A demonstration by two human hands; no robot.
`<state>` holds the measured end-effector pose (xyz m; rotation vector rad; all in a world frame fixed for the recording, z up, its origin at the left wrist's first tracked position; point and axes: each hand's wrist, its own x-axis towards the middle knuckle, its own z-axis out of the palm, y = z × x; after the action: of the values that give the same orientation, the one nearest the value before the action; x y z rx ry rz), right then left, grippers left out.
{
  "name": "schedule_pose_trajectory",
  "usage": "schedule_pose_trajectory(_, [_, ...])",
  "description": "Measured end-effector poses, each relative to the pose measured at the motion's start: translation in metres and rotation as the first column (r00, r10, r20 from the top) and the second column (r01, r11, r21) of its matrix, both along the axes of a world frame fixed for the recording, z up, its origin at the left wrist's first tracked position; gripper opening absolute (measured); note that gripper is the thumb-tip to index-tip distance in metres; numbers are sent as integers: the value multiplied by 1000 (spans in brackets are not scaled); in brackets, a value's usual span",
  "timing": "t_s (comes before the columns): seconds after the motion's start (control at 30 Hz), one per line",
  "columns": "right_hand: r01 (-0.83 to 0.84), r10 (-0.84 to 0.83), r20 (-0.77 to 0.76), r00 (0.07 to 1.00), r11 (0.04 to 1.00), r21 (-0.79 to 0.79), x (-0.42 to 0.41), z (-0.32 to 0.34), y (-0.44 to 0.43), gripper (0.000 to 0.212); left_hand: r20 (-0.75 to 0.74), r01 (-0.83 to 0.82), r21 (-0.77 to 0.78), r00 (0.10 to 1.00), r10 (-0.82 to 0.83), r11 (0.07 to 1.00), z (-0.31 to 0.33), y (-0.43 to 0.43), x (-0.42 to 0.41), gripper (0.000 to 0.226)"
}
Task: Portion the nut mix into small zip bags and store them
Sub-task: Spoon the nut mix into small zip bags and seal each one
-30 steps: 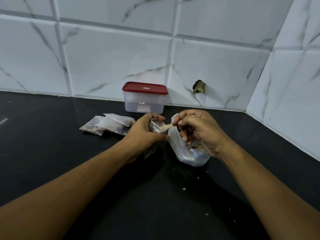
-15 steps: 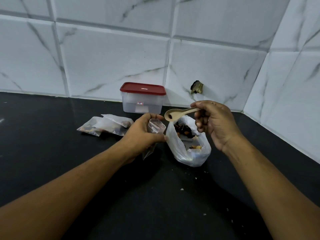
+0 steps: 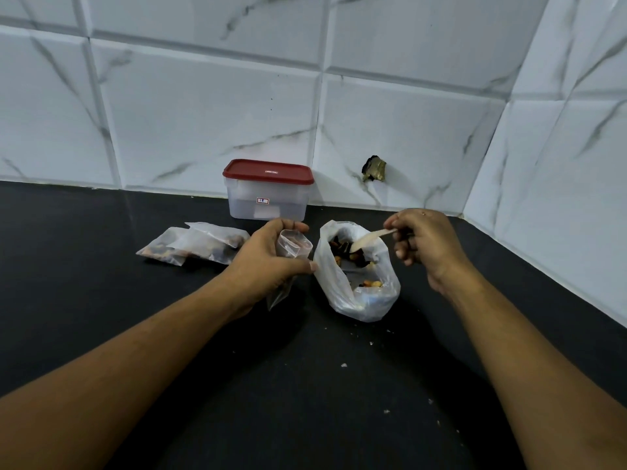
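On my feed the left hand (image 3: 268,262) is curled round a small clear plastic zip bag (image 3: 294,244), thumb on the near side and fingers on the far side, keeping its mouth up and rounded while the bag's lower end hangs down towards the black worktop (image 3: 305,401). Just to its right sits a crumpled white plastic bag (image 3: 368,308) with its top gaping, and I can see the dark and tan nut mix (image 3: 341,251) inside it. The right hand (image 3: 431,242) pinches the handle of a pale flat spoon (image 3: 371,237), whose bowl end dips into the white bag among the nuts. The two hands are apart, with the white bag between them. To the left, near the left hand, a few filled clear zip bags (image 3: 196,244) lie overlapping flat on the worktop. Behind them, against the white marbled wall tiles (image 3: 210,123), stands a translucent rectangular plastic tub with a red lid (image 3: 268,201), lid on. Pale crumbs (image 3: 343,365) dot the worktop nearer to me.
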<state>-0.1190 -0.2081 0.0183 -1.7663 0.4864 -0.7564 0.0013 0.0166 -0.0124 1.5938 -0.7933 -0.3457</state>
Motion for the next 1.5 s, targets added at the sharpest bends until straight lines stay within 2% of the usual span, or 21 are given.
schedule_pose_trajectory(0.13, [-36,30,-107,994,998,-48,3,-2,6,17,6,7,5,1000,-7,1000,-2,1,1,57])
schedule_pose_trajectory(0.27, [9,-13,61,998,997,72,3,2,4,18,1,11,11,1000,-11,1000,-2,0,1,59])
schedule_pose_trajectory(0.33, [11,-21,93,995,994,108,2,2,4,18,2,14,16,1000,-14,1000,-3,0,1,61])
schedule_pose_trajectory(0.53, [-2,-5,146,989,999,50,3,3,3,17,14,20,39,1000,-21,999,-1,0,1,63])
schedule_pose_trajectory(0.67, [-32,30,-106,994,999,-19,5,-7,4,18,20,16,39,1000,-16,999,-2,1,1,62])
schedule_pose_trajectory(0.83, [-27,25,14,1000,980,196,2,-5,-6,20,27,14,43,999,-16,999,-2,0,-1,61])
schedule_pose_trajectory(0.93, [-1,20,-154,988,992,124,4,-13,-5,17,31,8,37,999,-9,999,-3,2,0,61])
schedule_pose_trajectory(0.97, [18,4,-161,987,991,135,4,-15,-5,16,34,5,38,999,-7,999,-2,2,0,61])
schedule_pose_trajectory(1.07, [30,-26,-19,999,953,303,3,-11,-10,16,32,12,41,999,-13,999,-2,0,0,61])
schedule_pose_trajectory(1.17, [-22,3,53,999,931,365,0,-5,-11,14,32,14,49,999,-16,999,-3,0,1,61])
schedule_pose_trajectory(1.27, [-62,36,84,996,942,331,1,-4,-10,10,35,8,44,999,-9,999,-1,1,1,62])
schedule_pose_trajectory(1.33, [-18,-4,82,997,964,265,0,-3,-11,17,38,12,38,999,-13,999,0,1,-1,62])
schedule_pose_trajectory(1.43, [51,-52,9,999,993,110,-1,-6,-5,30,37,14,34,999,-15,999,0,1,-2,63])
schedule_pose_trajectory(1.5, [55,-53,-38,998,996,68,1,-12,1,32,30,10,25,999,-11,1000,0,2,-2,62])
